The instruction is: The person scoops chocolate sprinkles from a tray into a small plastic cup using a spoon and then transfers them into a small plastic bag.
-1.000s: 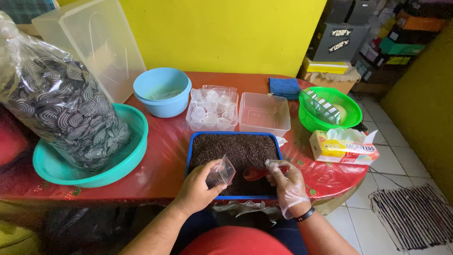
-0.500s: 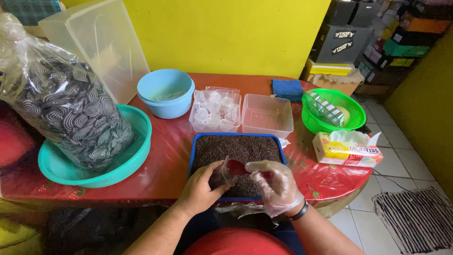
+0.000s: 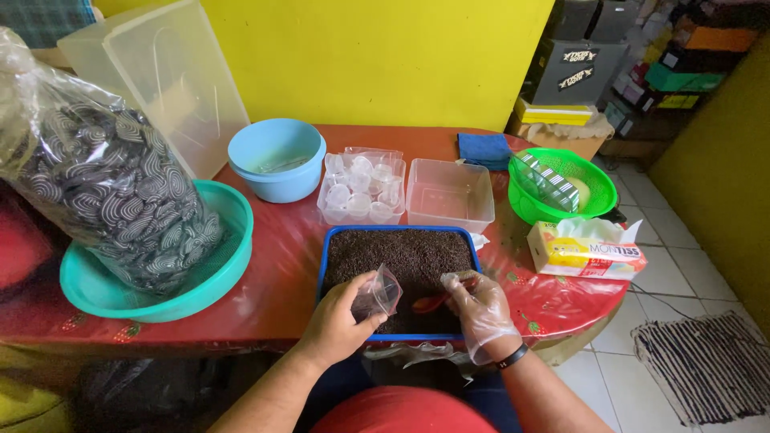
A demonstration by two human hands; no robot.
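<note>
You have one view only, from the camera on your head. It looks steeply down and forward over the red surface (image 3: 273,265) toward the yellow wall (image 3: 377,56). It sits close: your hands, the left (image 3: 341,325) and the right (image 3: 481,309), fill the lower middle, with your lap at the bottom edge. To your right it takes in the tiled floor (image 3: 682,265) and stacked boxes (image 3: 682,56).

Clear glossy plastic cup (image 3: 378,293), thin crinkled film glove (image 3: 480,311), blue plastic tray (image 3: 322,269) — matt, grainy dark filling, shiny red tablecloth (image 3: 273,248).
</note>
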